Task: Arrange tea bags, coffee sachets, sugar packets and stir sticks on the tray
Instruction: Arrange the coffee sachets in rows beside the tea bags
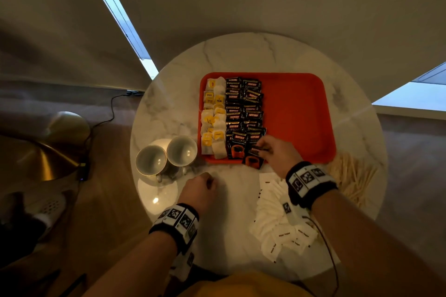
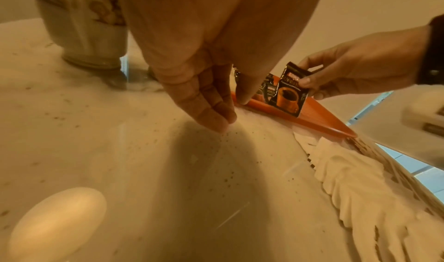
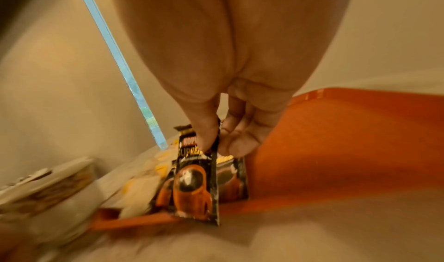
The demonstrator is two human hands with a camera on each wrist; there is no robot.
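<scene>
Tea bags left of coffee sachets, on tray

- Round marble-patterned table: pale top with grey veining; fine dark specks scattered over its surface in the left wrist view.
- Two cups: stand on the table just left of the tray, touching each other, mouths up, interiors pale; patterned band and a handle visible in the left wrist view.
- Brass-coloured lamp base: on the floor, left of the table.
- Black cable: runs across the floor toward the wall.
- Window strip: bright narrow gap beside a beige blind.
- Wooden floor: lower left.
</scene>
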